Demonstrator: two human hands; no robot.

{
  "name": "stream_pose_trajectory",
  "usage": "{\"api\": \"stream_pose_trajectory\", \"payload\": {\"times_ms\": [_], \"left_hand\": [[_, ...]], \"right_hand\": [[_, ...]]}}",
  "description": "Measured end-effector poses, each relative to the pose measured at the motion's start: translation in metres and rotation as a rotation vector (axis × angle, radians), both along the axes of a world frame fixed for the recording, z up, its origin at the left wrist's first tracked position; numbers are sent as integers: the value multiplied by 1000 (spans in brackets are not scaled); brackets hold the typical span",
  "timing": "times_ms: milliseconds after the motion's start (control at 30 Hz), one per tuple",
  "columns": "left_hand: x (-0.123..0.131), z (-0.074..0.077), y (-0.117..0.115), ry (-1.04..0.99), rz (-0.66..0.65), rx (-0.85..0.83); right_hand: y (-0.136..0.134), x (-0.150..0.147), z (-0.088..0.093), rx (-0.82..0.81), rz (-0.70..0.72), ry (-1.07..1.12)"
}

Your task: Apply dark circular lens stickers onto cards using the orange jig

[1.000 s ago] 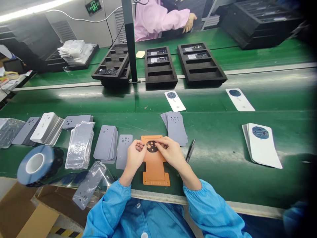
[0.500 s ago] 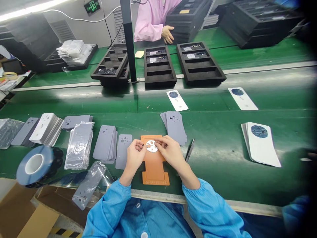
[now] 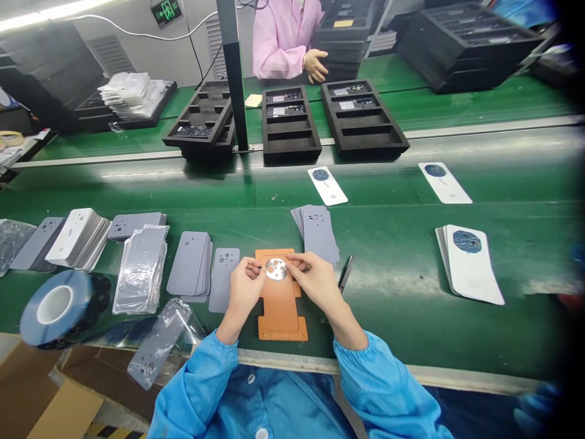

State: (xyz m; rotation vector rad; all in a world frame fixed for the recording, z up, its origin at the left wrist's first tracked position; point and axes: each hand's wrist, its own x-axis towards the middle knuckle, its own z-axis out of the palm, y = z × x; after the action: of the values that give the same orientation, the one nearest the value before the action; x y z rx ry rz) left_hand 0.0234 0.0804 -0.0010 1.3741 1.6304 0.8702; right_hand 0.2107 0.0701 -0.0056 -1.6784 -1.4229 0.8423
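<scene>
Left hand [image 3: 244, 286]: its fingers [image 3: 254, 268] are drawn narrow, pinching the left edge of the disc [image 3: 276, 269].
Right hand [image 3: 315, 281]: its fingers [image 3: 292, 263] are closed on the disc's upper right edge, with the palm over the right side of the orange plate [image 3: 280, 305].
Disc: small, round and pale, with a shine and a few small holes. It sits between the two hands over the top part of the orange plate. I cannot tell whether it lies flat on the plate or is held just above it.
Orange plate: T-shaped and flat on the green desk [image 3: 402, 286], straight in front of the person, with its narrow end toward the body.
Tweezers [image 3: 345, 274]: dark, lying on the desk just right of the right hand.
Grey sheet [image 3: 223, 277]: a single one, just left of the left hand.
Grey stacks: one pile [image 3: 320, 231] behind the plate, another [image 3: 191, 263] left of the single sheet.
Bagged sheets [image 3: 141, 268]: further left, in clear wrap.
Tape roll [image 3: 59, 305]: blue, at the desk's near left edge.
White cards [image 3: 470, 262]: a small pile with a blue patch on top, well to the right.
Black trays [image 3: 289, 122]: in a row across the far side.
Co-worker [image 3: 283, 36]: in a pink coat behind the trays, one hand [image 3: 316, 64] at a stack of dark trays.
</scene>
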Motion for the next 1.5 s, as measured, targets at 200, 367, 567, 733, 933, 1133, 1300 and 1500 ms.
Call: {"api": "stream_pose_trajectory", "payload": {"times_ms": [200,367,567,733,933,1133,1300,1500], "left_hand": [[0,2,-1,-3,8,-10],[-2,3,3,-51,3,-32],[-6,-3,7,-90,-15,-49],[-9,-3,2,-104,-15,-33],[-13,11,-17,-110,31,17],[-13,28,-38,-221,-42,-37],[-2,39,-43,-409,-105,-149],[14,46,-37,-660,-275,-319]], "right_hand": [[1,0,-3,43,50,-16],[1,0,-4,48,53,-34],[1,-2,-5,65,56,-61],[-5,11,5,108,44,-154],[-18,49,9,208,110,-666],[-30,61,-10,173,152,-797],[-42,56,6,349,86,-769],[-49,37,32,773,-109,-769]]}}
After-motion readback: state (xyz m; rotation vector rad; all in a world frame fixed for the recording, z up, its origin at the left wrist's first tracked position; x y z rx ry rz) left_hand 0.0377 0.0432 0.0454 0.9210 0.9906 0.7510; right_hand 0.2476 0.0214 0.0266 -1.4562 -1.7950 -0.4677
